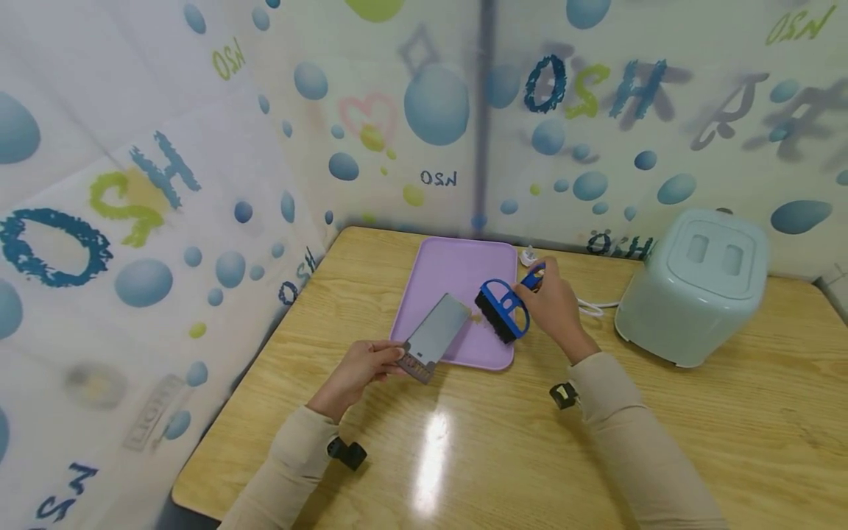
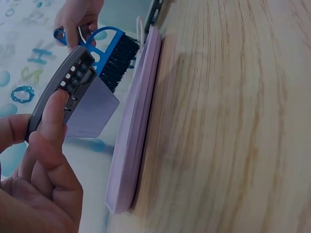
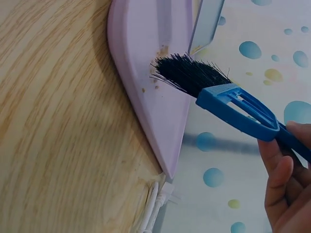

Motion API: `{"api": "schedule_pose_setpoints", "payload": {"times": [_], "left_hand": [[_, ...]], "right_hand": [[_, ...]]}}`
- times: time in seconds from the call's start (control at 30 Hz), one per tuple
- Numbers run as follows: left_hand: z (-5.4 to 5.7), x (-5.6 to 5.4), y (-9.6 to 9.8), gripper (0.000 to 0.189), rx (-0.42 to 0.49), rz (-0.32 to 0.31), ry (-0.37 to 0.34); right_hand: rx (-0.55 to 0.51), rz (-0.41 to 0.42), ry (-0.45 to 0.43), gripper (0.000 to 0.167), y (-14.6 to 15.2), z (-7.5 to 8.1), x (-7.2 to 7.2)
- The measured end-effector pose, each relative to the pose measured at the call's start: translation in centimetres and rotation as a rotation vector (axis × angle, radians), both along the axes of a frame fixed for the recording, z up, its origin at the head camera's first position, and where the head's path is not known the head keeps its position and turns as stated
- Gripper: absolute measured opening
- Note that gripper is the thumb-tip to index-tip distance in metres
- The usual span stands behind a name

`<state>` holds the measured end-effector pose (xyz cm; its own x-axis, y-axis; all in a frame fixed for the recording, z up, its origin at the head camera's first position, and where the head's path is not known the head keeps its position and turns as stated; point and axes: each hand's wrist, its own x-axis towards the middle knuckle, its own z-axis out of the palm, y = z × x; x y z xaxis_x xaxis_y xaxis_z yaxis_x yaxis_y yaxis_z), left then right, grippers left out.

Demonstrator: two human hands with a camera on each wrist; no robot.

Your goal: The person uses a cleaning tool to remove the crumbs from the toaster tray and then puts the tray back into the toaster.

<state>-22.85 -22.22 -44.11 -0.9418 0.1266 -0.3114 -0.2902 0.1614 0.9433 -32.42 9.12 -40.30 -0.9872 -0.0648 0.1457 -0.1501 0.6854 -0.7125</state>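
Note:
My left hand (image 1: 361, 372) pinches a crumb tray (image 1: 437, 331) by its dark slotted end. This flat grey piece slants over the purple tray (image 1: 457, 261), and tan crumbs show by its far corner. In my right hand (image 1: 555, 305) is the handle of a blue brush (image 3: 238, 109). Its black bristles (image 3: 189, 73) point down at the purple tray's right side, beside the crumb tray. Loose crumbs (image 3: 157, 87) lie on the purple surface below the bristles. From the left wrist, the crumb tray's slotted end (image 2: 60, 87) sits between thumb and fingers.
A pale green toaster (image 1: 692, 294) stands on the wooden table (image 1: 530, 449) to the right. Its white cord (image 1: 592, 308) and plug (image 1: 528, 256) lie behind my right hand. A patterned curtain (image 1: 397, 177) borders the table at the back and left.

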Motion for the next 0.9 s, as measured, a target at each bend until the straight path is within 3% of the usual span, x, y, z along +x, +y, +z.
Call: {"api": "schedule_pose_setpoints", "payload": {"times": [0.9], "left_hand": [[0.1,0.0,0.6,0.04,-0.013,0.015,0.002]], "right_hand": [[-0.177,0.12,0.053,0.04,-2.7,1.4,2.1]]}}
